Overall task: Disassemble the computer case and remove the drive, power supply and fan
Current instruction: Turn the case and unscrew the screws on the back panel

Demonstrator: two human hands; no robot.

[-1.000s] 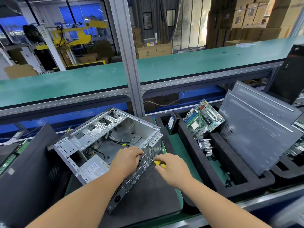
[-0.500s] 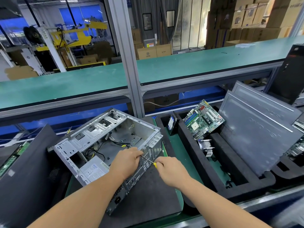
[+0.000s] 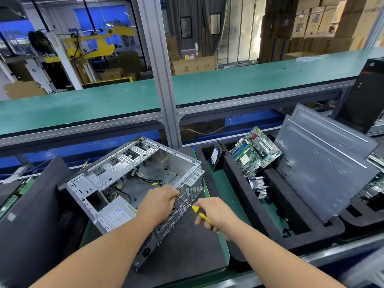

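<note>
Right grip (image 3: 212, 214) holds screwdriver (image 3: 197, 210); left (image 3: 158, 204) grasps case (image 3: 116, 169) containing power supply (image 3: 116, 215).

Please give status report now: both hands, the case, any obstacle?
Left hand grips rear edge of open grey metal computer case. Right hand holds yellow-handled screwdriver, tip at rear panel. Power supply still inside. No obstacle visible.
</note>
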